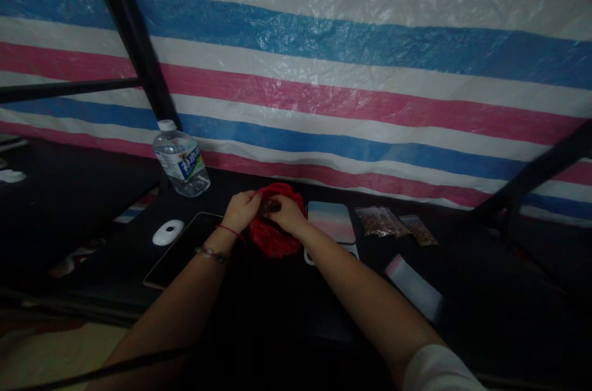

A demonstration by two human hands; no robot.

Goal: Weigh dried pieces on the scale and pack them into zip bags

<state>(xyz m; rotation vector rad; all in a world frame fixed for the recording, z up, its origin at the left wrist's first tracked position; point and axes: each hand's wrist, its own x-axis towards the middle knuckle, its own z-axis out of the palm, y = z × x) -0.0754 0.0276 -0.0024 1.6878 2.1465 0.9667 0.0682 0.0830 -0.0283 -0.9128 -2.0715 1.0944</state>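
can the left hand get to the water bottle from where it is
Probably yes: the water bottle stands upright left of and beyond the left hand, with only bare table between them, though that hand grips the red bag.

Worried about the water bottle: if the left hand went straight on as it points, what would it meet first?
Probably the red bag, which the left hand touches. The water bottle stands off to its left, though depth is unclear.

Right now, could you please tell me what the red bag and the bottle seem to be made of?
The red bag is probably thin plastic film, slightly glossy, crumpled in soft folds. The bottle looks like clear plastic: see-through, with white cap and printed label.
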